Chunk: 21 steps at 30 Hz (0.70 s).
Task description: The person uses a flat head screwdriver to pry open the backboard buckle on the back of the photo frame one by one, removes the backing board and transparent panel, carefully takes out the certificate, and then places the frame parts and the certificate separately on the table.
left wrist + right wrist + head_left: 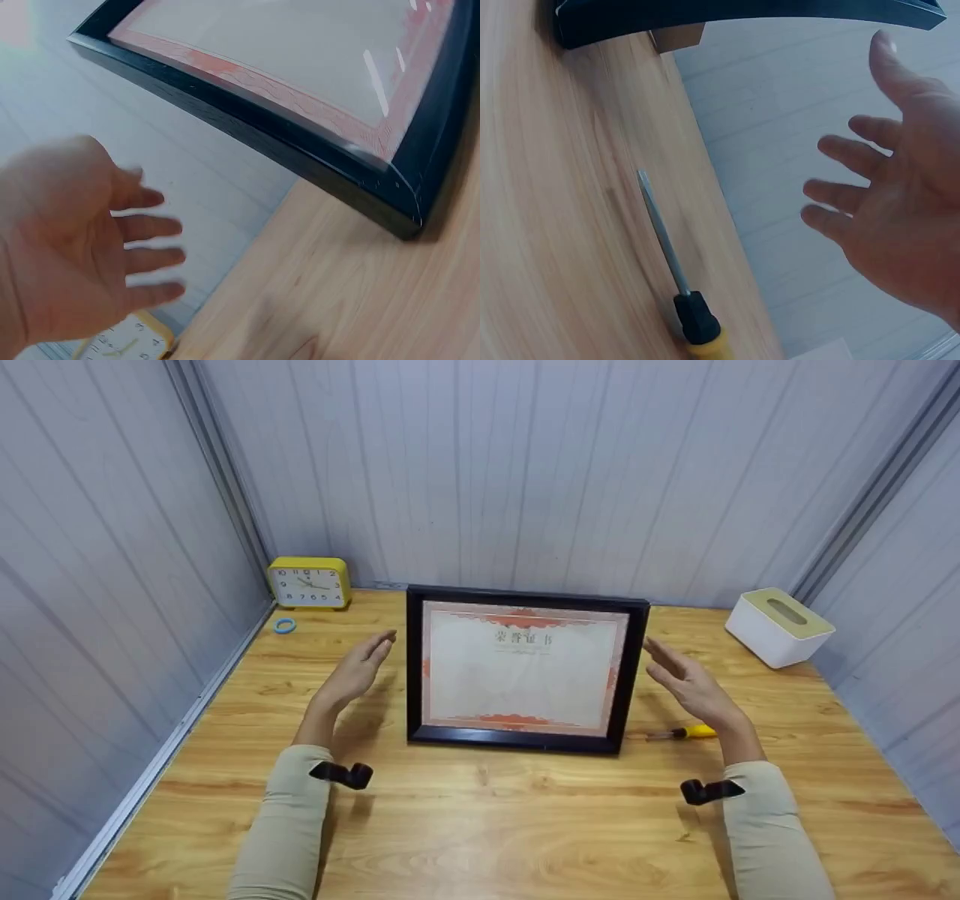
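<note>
Corrugated pale walls (pixel 495 472) box in a wood-grain table (pixel 487 825). Black picture frame (pixel 517 741) stands upright at table center, certificate (pixel 517 682) facing the wearer; a brown piece (pixel 679 37) behind it looks like a prop, probably why it stays up unheld. Left hand (pixel 360 666) at the frame's 9 o'clock, right hand (pixel 694 684) at 3: palms inward, fingers extended, 2 hands wide apart, holding nothing, just beside the frame, not touching. Yellow-handled screwdriver (pixel 681 733) lies flat at 4 o'clock, likely parked off the frame's footing. Yellow alarm clock (pixel 310 583) at 10, blue ring (pixel 284 631) between 9 and 10, tissue box (pixel 780 628) near 3.
</note>
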### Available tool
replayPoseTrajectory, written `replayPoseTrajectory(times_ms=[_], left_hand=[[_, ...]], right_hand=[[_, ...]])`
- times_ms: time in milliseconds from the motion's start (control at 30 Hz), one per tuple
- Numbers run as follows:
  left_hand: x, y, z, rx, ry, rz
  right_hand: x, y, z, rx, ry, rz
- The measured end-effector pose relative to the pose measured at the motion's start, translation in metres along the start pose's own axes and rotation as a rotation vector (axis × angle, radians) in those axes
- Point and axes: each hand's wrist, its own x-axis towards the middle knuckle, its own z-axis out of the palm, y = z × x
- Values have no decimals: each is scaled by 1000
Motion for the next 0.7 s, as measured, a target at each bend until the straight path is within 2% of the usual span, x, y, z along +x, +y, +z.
replayPoseTrajectory(times_ms=[67,133,200,267,333,467,700], left_hand=[[0,0,-2,-179,-27,11],[0,0,-3,-319,-56,35],[0,-1,-3,-407,-78,62],[0,-2,-3,-454,-102,91],[0,-2,-1,-472,-122,104],[0,-4,3,-451,-170,103],[-2,-4,5,-346,-207,36]], right_hand=[[2,-1,3,94,-17,-12],[3,-2,7,154,-29,-22],[4,-3,11,200,-42,-27],[5,-5,15,212,-53,-27],[5,-6,19,207,-56,-17],[4,-8,24,194,-70,-1],[4,-7,26,190,-72,-2]])
